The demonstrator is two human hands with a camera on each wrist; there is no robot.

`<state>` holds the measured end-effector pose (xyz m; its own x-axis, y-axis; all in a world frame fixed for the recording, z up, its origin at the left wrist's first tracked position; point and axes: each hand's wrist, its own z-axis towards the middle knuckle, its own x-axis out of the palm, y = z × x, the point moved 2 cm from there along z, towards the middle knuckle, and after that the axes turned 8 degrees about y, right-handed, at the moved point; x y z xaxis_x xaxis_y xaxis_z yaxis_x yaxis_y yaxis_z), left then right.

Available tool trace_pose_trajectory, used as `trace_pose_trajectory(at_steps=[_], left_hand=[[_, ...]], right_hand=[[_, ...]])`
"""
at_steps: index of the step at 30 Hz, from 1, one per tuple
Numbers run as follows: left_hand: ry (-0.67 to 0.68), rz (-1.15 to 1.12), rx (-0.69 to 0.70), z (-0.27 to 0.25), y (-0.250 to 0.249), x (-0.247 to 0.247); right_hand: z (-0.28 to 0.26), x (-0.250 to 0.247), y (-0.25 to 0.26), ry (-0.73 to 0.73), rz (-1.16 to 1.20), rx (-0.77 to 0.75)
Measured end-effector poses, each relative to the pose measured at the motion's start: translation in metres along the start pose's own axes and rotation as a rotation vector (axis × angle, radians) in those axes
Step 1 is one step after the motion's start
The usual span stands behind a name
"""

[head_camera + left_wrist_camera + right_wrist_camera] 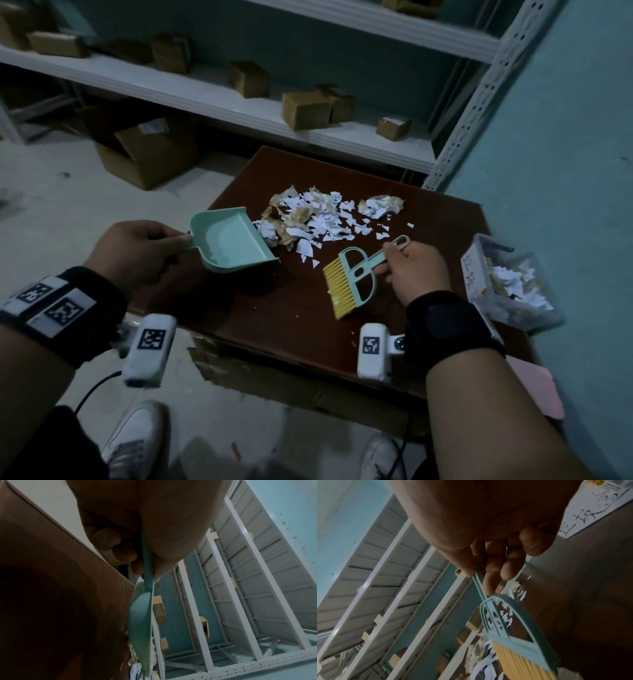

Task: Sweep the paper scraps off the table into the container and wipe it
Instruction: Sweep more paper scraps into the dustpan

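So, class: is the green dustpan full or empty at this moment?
Nearly empty. The dustpan in the left hand shows a bare tray, with a few paper scraps only at its open lip.

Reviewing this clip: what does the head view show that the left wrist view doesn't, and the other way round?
Only the head view shows the right hand gripping the brush, the clear container already holding scraps at the table's right edge, and the whole pile of paper scraps. Only the left wrist view shows the fingertips curled round the dustpan handle from below. Both show the left hand holding the dustpan, its mouth at the pile's edge, on the brown table.
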<state>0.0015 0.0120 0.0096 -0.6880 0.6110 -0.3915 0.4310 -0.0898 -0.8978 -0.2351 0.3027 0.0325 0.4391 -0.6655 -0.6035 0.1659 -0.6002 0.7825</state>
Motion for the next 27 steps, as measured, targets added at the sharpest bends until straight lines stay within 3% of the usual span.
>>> trace_pose_trajectory(at_steps=[11,14,17,27], left_hand=[[-0.012,-0.045,-0.02,0.016,0.011,-0.016],[-0.01,-0.052,-0.025,0.017,0.013,-0.019],[-0.007,-0.043,-0.028,0.017,0.014,-0.021],[0.008,0.109,-0.088,0.014,0.006,-0.016]], right_hand=[[0.01,0.03,0.035,-0.105,0.358,-0.141],[0.013,0.036,0.044,-0.192,0.134,-0.3],[0.012,0.05,0.051,-0.142,-0.141,-0.393],[0.026,0.089,0.054,0.054,-0.518,-0.424]])
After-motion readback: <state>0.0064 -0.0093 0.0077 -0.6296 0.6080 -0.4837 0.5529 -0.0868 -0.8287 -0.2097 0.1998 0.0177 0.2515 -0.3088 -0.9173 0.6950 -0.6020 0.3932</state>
